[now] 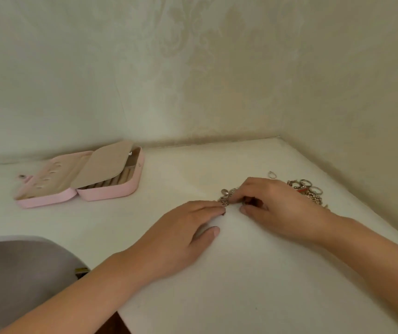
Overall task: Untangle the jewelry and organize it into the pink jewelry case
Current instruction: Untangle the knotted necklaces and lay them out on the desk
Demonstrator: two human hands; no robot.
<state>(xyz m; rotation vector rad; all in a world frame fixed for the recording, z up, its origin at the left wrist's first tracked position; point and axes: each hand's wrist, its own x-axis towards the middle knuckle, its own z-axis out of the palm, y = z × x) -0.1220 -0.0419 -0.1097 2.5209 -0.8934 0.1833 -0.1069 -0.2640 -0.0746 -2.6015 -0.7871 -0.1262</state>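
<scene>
Silver chain tangle (227, 198) pinched by right hand (275, 204); left hand (183, 231) fingers flat, pinning it. Advise slow, gentle teasing apart.

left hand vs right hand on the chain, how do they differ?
Left hand lies flat, fingers straight, thumb spread away; right hand is curled. Left hand only touches the chain with fingertips; right hand pinches it. Right hand is beside the jewelry pile; left hand is apart from it. Both rest on the white table.
</scene>
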